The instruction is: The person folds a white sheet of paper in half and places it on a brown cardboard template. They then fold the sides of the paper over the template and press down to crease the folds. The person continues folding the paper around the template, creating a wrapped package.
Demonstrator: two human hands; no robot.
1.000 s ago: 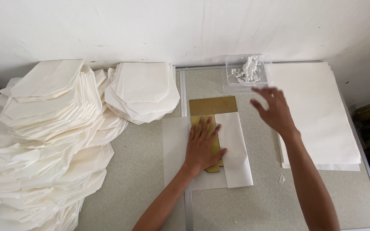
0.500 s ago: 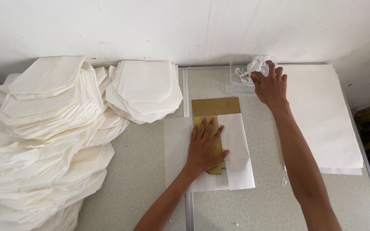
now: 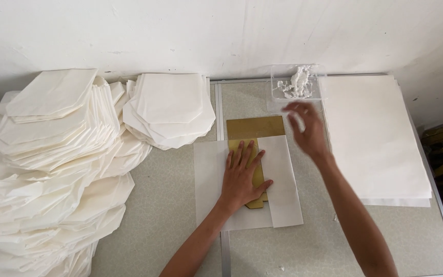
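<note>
The left hand (image 3: pixel 242 177) lay flat, pinning the golden template (image 3: pixel 256 134) on the paper sheet (image 3: pixel 283 179); the right hand (image 3: pixel 307 128) hovered empty, fingers loosely spread, near the paste tray (image 3: pixel 297 84).

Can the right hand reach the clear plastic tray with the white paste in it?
Probably yes. The right hand hovers just in front of the clear plastic tray of white paste, with only bare table between them. The left hand lies flat on the gold card and white paper, out of the way.

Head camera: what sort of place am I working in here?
Probably a small hand workshop for folding paper bags: stacks of folded white bags, a pile of flat sheets and a clear tub of white paste on a table.
</note>
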